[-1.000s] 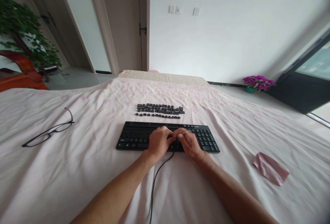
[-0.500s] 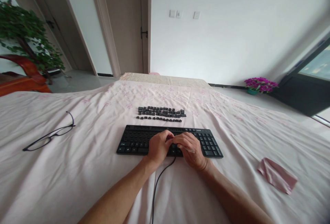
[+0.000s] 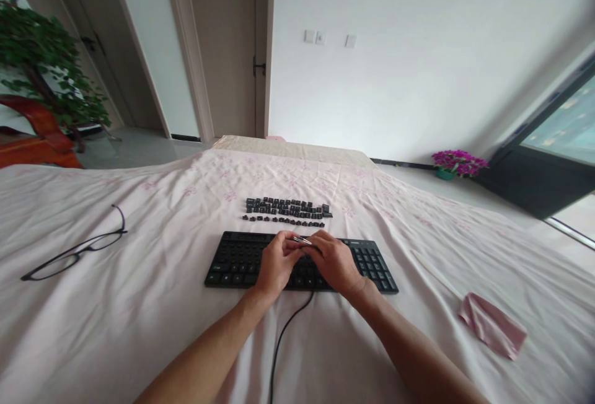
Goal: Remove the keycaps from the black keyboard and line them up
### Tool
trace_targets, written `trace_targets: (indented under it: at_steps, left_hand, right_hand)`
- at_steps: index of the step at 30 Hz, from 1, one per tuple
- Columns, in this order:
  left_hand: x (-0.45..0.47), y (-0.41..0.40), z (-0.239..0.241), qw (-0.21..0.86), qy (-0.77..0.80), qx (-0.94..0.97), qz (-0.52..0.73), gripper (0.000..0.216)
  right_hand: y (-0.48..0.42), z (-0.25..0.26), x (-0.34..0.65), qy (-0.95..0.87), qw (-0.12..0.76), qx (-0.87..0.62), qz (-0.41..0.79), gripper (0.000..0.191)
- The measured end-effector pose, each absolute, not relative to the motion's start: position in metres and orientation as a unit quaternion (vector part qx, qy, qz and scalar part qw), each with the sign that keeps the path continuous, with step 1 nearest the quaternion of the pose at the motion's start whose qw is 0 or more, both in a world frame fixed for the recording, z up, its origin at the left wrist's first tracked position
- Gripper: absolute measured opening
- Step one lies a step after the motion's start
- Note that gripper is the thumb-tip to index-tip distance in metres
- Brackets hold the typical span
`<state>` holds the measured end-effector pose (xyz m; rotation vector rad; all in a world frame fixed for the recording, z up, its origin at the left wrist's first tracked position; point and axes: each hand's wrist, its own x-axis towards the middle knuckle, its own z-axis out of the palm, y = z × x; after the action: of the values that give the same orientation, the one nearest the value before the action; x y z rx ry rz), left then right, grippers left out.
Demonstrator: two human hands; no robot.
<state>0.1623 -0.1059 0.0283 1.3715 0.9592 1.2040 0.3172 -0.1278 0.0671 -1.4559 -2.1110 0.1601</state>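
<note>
A black keyboard (image 3: pixel 237 261) lies on the bedspread, with many key positions on its left and middle part lacking caps. Over its middle, my right hand (image 3: pixel 335 261) pinches slim silver tweezers (image 3: pixel 303 240) that point left. My left hand (image 3: pixel 277 264) is closed in a pinch at the other end of the tweezers; whatever is between its fingertips is too small to make out. Loose black keycaps (image 3: pixel 283 210) lie in rows just beyond the keyboard's back edge. The keyboard's cable (image 3: pixel 289 323) runs toward me between my forearms.
Black-framed eyeglasses (image 3: pixel 77 252) rest on the left of the pink-white bedspread (image 3: pixel 153 218). A pink cloth (image 3: pixel 493 324) lies at the right. Beyond the bed are a door (image 3: pixel 227 51), a leafy plant (image 3: pixel 51 69), a wooden chair (image 3: pixel 39 137) and purple flowers (image 3: pixel 459 162).
The tweezers have moved from lying across my right hand to between both hands' fingertips. Both hands have risen slightly toward the keyboard's back edge. The view has shifted a little.
</note>
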Motion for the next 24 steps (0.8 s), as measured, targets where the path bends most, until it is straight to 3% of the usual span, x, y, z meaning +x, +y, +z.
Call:
trace_targets:
  at_steps: [9,15,24]
  left_hand:
    - [0.164,-0.107,0.026,0.445,0.438,0.620,0.474,0.032]
    - [0.165,-0.112,0.032,0.389,0.447,0.679,0.433,0.026]
    - [0.166,-0.112,0.033,0.372,0.451,0.690,0.426,0.022]
  right_hand:
    - [-0.066,0.079,0.352,-0.742,0.302,-0.595,0.066,0.017]
    - [0.008,0.082,0.386,-0.677,0.163,-0.717,0.027,0.022]
    - [0.044,0.061,0.391,-0.700,0.119,-0.703,0.024,0.024]
